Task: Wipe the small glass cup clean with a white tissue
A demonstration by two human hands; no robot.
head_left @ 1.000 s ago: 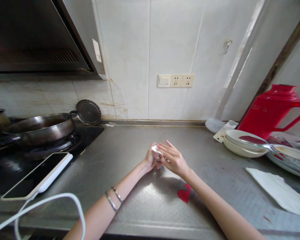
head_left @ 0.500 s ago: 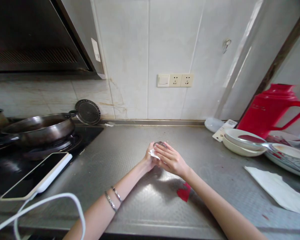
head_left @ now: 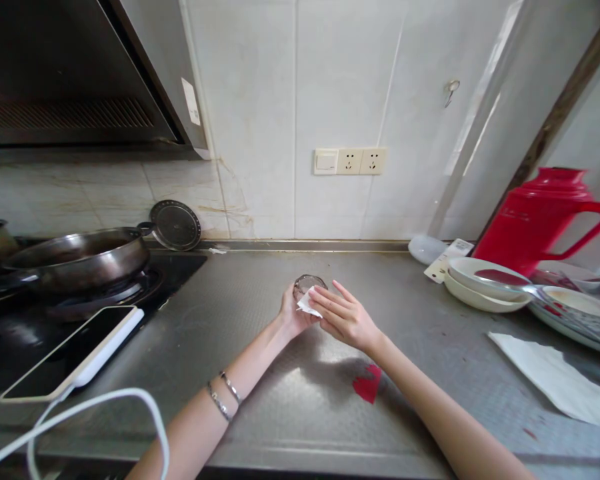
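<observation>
My left hand (head_left: 293, 313) is closed round a small clear glass (head_left: 307, 285), tipped so its round rim faces away above the steel counter (head_left: 260, 373). My right hand (head_left: 343, 315) presses a small folded white tissue (head_left: 309, 303) against the side of the glass, its fingers stretched out nearly flat over the paper. Both hands meet over the middle of the counter. Two thin bracelets (head_left: 223, 396) sit on my left wrist.
A wok (head_left: 75, 257) sits on the hob at left, a round lid (head_left: 175, 225) leaning behind it. A phone (head_left: 70, 351) with a white cable (head_left: 95, 413) lies at the front left. Stacked bowls (head_left: 485, 285), plates, a red jug (head_left: 545, 217) and a paper towel (head_left: 555, 380) stand right.
The glass has come into sight above my hands, lifted and tilted a little up and left. My right fingers have stretched out again over the tissue.
</observation>
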